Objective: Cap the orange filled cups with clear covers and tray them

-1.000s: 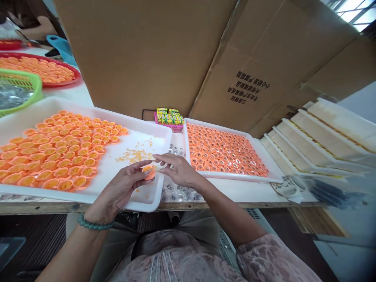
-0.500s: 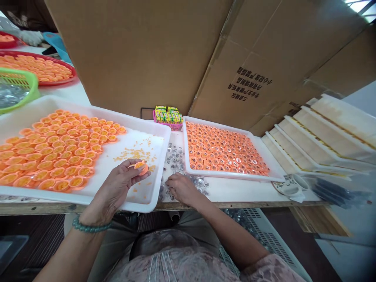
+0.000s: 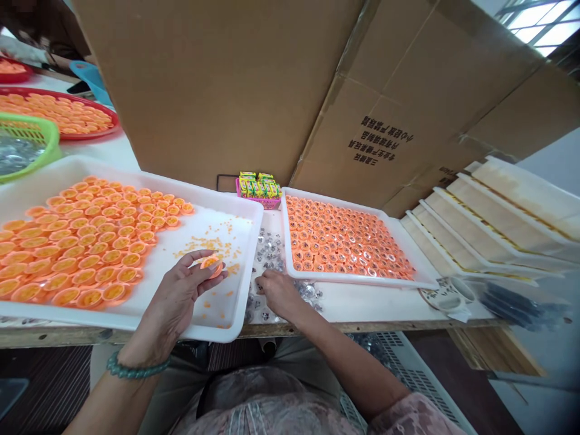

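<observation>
My left hand (image 3: pixel 183 287) is closed on a small orange cup (image 3: pixel 211 266), held above the right part of a white tray (image 3: pixel 247 254). Many orange cups with yellow bits (image 3: pixel 86 260) fill that tray's left side, and loose yellow pieces (image 3: pixel 208 238) are scattered by my hand. My right hand (image 3: pixel 278 293) has its fingers pinched down among small clear discs with dark prints (image 3: pixel 272 241) on the table between two trays. What its fingertips hold, if anything, is hidden. To its right, a second white tray (image 3: pixel 362 280) carries rows of orange cups under printed clear covers (image 3: pixel 344 235).
A pink basket of small yellow-green packets (image 3: pixel 259 188) stands against a tall cardboard sheet (image 3: pixel 217 90). Stacked white trays (image 3: pixel 493 217) and tape rolls (image 3: pixel 446 293) are at right. At left are a green basket (image 3: pixel 52 136), a red tray (image 3: pixel 113 127) and another person's gloved hand (image 3: pixel 22 51).
The view has tilted up slightly. My left hand still holds the orange cup, and my right hand stays among the clear discs, fingers slightly shifted.
</observation>
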Action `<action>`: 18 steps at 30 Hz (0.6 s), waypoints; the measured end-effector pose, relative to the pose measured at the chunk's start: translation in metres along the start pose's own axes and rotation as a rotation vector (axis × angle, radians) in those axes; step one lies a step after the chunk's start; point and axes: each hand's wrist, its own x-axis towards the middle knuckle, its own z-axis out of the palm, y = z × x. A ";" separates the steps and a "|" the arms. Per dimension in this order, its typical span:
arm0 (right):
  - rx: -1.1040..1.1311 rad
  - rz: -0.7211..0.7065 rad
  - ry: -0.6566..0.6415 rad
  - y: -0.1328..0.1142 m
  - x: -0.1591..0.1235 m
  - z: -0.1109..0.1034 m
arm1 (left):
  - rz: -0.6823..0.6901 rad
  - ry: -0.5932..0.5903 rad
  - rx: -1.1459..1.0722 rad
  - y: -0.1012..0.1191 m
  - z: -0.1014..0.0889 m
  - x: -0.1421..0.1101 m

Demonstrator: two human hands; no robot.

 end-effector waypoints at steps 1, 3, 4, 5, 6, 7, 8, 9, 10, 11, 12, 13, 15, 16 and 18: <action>-0.004 0.021 -0.001 0.001 0.001 0.001 | -0.001 -0.005 0.006 0.000 0.000 0.000; -0.007 0.053 0.004 0.002 0.002 0.002 | 0.003 -0.015 0.014 0.000 0.001 -0.001; -0.002 0.067 0.005 0.003 0.003 0.003 | 0.007 -0.017 0.014 0.000 0.001 -0.002; 0.009 0.081 0.004 0.003 0.003 0.003 | 0.011 -0.016 0.012 0.000 0.001 -0.002; 0.025 0.095 0.002 0.004 0.003 0.003 | 0.014 -0.015 0.010 0.000 0.000 -0.002; 0.045 0.109 0.001 0.004 0.003 0.003 | 0.015 -0.013 0.007 0.000 0.000 -0.002; 0.067 0.119 0.003 0.005 0.002 0.003 | 0.014 -0.011 0.006 -0.001 0.000 -0.002; 0.089 0.123 0.009 0.005 0.001 0.002 | 0.014 -0.009 0.005 -0.001 0.001 -0.002; 0.110 0.122 0.020 0.006 0.000 0.002 | 0.013 -0.010 0.005 -0.001 0.001 -0.002; 0.130 0.119 0.033 0.006 -0.001 0.002 | 0.014 -0.012 0.006 -0.001 0.001 -0.001; 0.148 0.115 0.046 0.006 -0.003 0.002 | 0.014 -0.013 0.009 -0.001 0.001 -0.001; 0.164 0.113 0.057 0.007 -0.004 0.003 | 0.014 -0.014 0.013 -0.001 0.001 -0.001; 0.185 0.108 0.082 0.007 -0.007 0.006 | 0.016 -0.011 0.019 -0.001 0.001 0.000; 0.186 0.104 0.099 0.007 -0.009 0.008 | 0.018 -0.011 0.020 -0.001 0.001 0.000; 0.174 0.087 0.144 0.007 -0.013 0.013 | 0.020 -0.015 0.021 -0.001 0.001 0.000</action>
